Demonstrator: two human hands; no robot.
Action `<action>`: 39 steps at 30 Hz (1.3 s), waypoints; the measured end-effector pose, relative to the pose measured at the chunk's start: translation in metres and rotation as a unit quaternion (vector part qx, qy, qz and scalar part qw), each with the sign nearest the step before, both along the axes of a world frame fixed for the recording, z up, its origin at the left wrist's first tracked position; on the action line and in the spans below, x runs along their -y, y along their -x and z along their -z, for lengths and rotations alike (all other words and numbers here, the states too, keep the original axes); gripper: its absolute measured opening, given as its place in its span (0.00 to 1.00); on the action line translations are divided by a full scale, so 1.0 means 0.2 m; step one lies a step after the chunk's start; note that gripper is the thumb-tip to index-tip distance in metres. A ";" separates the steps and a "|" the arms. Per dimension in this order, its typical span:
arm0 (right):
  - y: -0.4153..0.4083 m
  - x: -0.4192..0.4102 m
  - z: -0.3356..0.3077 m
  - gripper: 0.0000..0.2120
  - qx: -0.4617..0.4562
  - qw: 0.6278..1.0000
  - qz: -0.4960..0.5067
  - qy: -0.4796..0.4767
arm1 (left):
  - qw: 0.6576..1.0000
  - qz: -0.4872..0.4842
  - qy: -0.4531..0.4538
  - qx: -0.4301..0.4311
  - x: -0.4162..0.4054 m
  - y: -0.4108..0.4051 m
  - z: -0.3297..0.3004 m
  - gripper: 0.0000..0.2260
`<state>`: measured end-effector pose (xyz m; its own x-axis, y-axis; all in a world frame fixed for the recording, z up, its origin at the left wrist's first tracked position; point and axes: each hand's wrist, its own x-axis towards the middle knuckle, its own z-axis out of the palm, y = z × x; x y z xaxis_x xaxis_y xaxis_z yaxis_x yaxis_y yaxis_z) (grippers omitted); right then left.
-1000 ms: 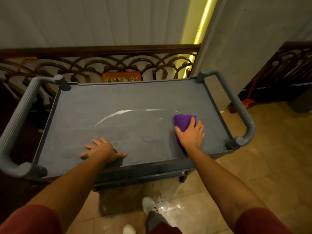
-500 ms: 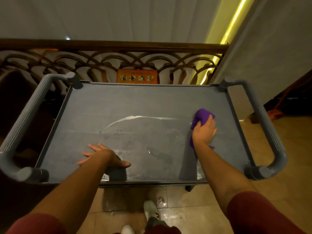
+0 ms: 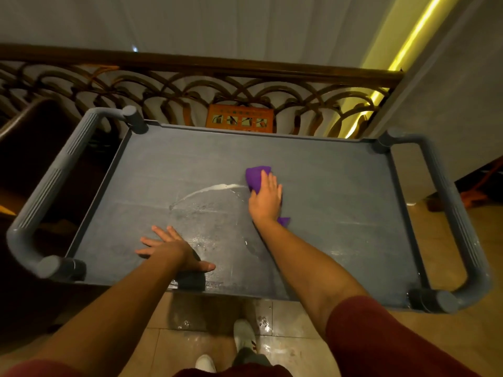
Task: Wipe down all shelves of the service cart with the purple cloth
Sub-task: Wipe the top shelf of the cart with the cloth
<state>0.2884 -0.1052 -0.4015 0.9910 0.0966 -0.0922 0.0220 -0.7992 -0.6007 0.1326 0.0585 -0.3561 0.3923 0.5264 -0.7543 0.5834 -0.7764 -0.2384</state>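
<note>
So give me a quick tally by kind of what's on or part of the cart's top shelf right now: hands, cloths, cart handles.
Hands: 2, the left hand flat on the top shelf, the right hand pressing the purple cloth
Cloths: 1
Cart handles: 2, the left handle and the right handle
Total: 5

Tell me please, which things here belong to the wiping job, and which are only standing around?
Belong to the job:
purple cloth under the right hand
cart top shelf, with white streak
left hand, flat on the shelf

Only around:
orange sign
wooden railing
white shoes
</note>
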 end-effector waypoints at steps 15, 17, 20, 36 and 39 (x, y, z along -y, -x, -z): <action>-0.15 0.13 0.03 0.32 0.006 0.989 0.134 -0.058 | 0.997 -0.002 -0.033 0.074 -0.55 0.30 0.02 0.70; -0.16 0.01 0.03 0.31 0.002 0.993 0.099 -0.067 | 0.996 0.003 -0.010 0.085 -0.56 0.33 0.03 0.69; -0.12 -0.22 0.03 0.30 -0.015 0.995 0.020 -0.099 | 0.995 0.013 0.011 0.096 -0.59 0.35 0.02 0.68; 0.07 -0.79 -0.05 0.33 0.003 0.939 -0.343 0.029 | 0.989 0.034 0.056 0.132 -0.72 0.41 0.00 0.64; 0.13 -0.81 -0.09 0.34 0.034 0.975 -0.215 0.042 | 0.990 0.048 0.008 0.133 -0.73 0.38 -0.03 0.57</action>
<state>0.2624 0.0559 -0.3830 0.8643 0.5002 -0.0539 0.4037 -0.7535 -0.5189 0.0557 0.2054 -0.3506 0.6260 0.4653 -0.6258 0.5464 -0.8343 -0.0737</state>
